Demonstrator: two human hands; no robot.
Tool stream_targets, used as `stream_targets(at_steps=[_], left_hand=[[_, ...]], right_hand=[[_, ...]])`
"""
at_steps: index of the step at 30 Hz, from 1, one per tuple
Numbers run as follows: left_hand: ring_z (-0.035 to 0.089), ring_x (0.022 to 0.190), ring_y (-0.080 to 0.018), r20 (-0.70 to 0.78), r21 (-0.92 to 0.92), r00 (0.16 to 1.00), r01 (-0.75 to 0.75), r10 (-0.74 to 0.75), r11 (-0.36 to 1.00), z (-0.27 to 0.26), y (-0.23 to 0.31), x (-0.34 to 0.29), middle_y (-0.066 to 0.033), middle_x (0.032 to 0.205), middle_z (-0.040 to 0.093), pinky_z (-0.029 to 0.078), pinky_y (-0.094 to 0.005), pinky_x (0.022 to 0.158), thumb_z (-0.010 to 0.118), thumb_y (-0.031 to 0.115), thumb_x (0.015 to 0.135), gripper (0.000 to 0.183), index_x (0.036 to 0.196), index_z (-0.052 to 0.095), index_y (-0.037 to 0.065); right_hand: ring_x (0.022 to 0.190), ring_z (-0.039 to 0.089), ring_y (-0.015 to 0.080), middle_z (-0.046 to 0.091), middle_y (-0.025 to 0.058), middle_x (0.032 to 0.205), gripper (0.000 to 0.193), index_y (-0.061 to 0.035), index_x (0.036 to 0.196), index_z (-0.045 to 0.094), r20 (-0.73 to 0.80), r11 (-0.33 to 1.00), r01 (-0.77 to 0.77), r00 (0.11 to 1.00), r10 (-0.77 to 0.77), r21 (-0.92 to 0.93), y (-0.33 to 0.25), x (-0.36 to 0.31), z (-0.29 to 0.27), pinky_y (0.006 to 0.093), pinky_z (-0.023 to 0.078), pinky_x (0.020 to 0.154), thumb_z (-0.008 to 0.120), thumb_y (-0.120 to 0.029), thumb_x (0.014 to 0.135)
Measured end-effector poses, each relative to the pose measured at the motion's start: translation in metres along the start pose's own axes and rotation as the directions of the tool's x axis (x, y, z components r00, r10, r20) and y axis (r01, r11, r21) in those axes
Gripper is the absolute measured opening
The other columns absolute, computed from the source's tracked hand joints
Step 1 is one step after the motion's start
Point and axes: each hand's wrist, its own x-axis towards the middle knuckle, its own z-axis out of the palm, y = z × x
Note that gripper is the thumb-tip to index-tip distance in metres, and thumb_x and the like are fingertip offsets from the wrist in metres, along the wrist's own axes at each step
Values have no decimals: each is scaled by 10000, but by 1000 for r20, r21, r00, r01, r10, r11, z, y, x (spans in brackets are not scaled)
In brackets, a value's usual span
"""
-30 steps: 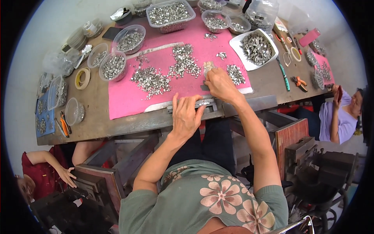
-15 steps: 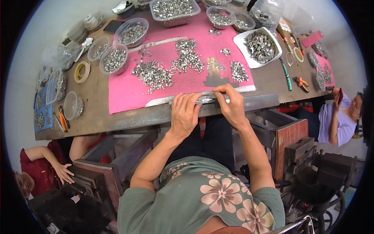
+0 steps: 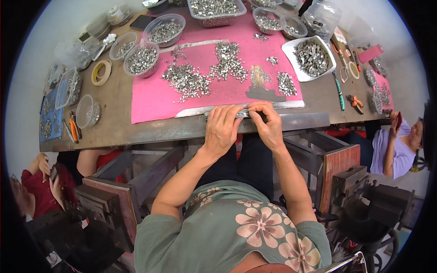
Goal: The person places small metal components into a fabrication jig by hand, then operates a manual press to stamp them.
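Apparently, the long, narrow, dark-grey metal fixture [image 3: 242, 113] lies along the near edge of the brown workbench [image 3: 114, 109], just before the pink ribbed mat [image 3: 152, 103], and both hands are at it. It should be rather heavy for its size and quite stiff, so it will probably not bend under finger pressure; its smooth metal faces may slide a little, and therefore a steady hold from above, at its left part, with the thumb at the near side, seems the sensible one. The small, silvery, flat metal pieces [image 3: 186, 81] heaped on the mat look very light, hard and slippery, and each of them is best taken by its edges between thumb and forefinger. The left hand [image 3: 221, 129] is closed over the fixture, its back turned upward, the fingers lying side by side across the top and the thumb pointing toward the right hand [image 3: 268, 127]. The right hand is bent at the knuckles, with thumb and forefinger brought near each other at the right part of the fixture; whether they pinch a small piece there cannot be told, because the fingers cover it. The hands are near each other, with a narrow gap between the thumbs. Both elbows are bent and held outward, and the forearms slant inward to the bench edge.
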Motion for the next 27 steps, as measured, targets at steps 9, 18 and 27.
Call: stream_targets(at_steps=[9, 18, 27], left_hand=[[648, 1028, -340, -26, 3, 999, -19, 19, 1000, 1, -1, 1, -143, 1113, 682, 467, -452, 931, 742, 34, 839, 365, 1186, 628, 23], [642, 1017, -340, -51, 14, 998, -27, 28, 1000, 0, -2, 2, -145, 1108, 678, 467, -454, 925, 740, 21, 823, 377, 1185, 634, 20], [648, 1045, -361, -17, -119, 999, 41, -43, 992, -7, 4, 1, -155, 1143, 677, 472, -478, 986, 713, 3, 855, 369, 1214, 627, 10]], right_hand=[[957, 642, 241, 705, 86, 997, 70, -5, 966, 682, -13, 1000, -7, 1000, 8, 29, 1, 3, 1, 348, 499, 875, 698, -24, 900], [895, 622, 290, 669, 98, 945, 134, -39, 960, 652, 11, 879, 295, 949, -314, -374, -7, 3, 4, 400, 442, 849, 709, 13, 850], [900, 628, 272, 684, 78, 973, 171, -38, 959, 674, 67, 762, 410, 897, -438, -501, -16, 1, 0, 396, 428, 864, 738, 24, 813]])
